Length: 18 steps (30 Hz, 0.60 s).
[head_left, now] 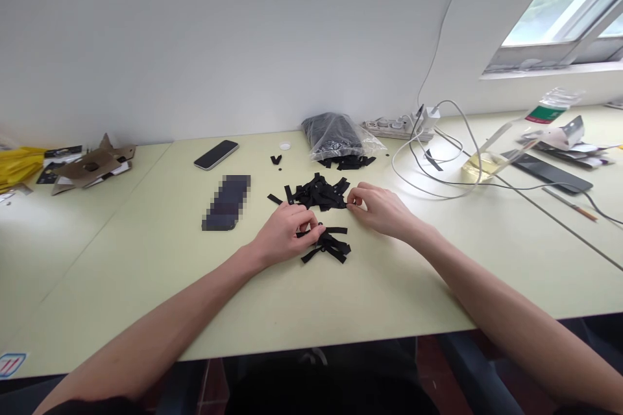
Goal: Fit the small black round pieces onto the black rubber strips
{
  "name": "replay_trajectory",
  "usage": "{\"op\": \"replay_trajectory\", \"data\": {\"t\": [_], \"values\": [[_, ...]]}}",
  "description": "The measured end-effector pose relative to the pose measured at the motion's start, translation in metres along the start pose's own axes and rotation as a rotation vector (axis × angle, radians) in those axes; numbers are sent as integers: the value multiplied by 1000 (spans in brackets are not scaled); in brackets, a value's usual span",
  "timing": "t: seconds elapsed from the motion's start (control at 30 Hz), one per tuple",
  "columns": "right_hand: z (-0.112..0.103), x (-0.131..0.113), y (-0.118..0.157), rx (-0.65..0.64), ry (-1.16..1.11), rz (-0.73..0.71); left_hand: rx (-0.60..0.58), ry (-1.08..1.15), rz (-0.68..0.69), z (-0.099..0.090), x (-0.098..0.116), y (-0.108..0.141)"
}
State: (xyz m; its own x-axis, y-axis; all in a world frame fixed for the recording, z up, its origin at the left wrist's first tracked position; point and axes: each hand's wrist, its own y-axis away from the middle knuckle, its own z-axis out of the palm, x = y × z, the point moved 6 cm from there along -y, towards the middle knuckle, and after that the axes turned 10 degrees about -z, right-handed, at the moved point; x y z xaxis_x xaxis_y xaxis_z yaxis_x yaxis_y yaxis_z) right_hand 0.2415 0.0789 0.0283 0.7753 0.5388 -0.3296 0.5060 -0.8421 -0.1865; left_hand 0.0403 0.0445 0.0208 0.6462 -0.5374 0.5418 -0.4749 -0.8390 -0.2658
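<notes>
My left hand [293, 231] has its fingers pinched at the near, smaller pile of short black strips [335, 249]; whether a strip is between the fingertips is hard to see. At the right edge of the larger pile of black strips [318, 193], my right hand [377, 207] pinches the end of one black strip. Behind this pile lies a clear plastic bag [335, 133] full of black pieces, with several strips [353, 162] spilling from its mouth. One folded black strip [276, 159] lies apart in a V shape.
A phone [217, 154] and a pixelated dark object [228, 203] lie left of the piles. Rightward are a power strip [389, 126], looping cables [467, 188], a tilted bottle [516, 136] with yellow liquid and a dark phone-like slab [552, 172]. Brown cardboard [95, 165] lies far left.
</notes>
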Motion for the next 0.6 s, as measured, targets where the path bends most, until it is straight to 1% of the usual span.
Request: {"op": "replay_trajectory", "data": {"t": [0.07,0.17,0.27,0.33,0.4,0.5,0.6], "values": [[-4,-6,0,40,-50,-41,12,8,3,0,0,0],[-10,-21,3,86,-188,-112,45,28,31,-3,1,1],[-4,-37,6,34,-368,-132,66,36,65,-4,3,1],[5,-44,8,-18,-481,-109,71,35,83,-3,3,1],[13,-48,9,-33,-555,-89,73,24,95,-2,2,2],[18,-50,10,-27,-594,-84,65,2,90,-1,1,2],[18,-49,10,-42,-571,-90,62,-6,93,-1,2,2]]}}
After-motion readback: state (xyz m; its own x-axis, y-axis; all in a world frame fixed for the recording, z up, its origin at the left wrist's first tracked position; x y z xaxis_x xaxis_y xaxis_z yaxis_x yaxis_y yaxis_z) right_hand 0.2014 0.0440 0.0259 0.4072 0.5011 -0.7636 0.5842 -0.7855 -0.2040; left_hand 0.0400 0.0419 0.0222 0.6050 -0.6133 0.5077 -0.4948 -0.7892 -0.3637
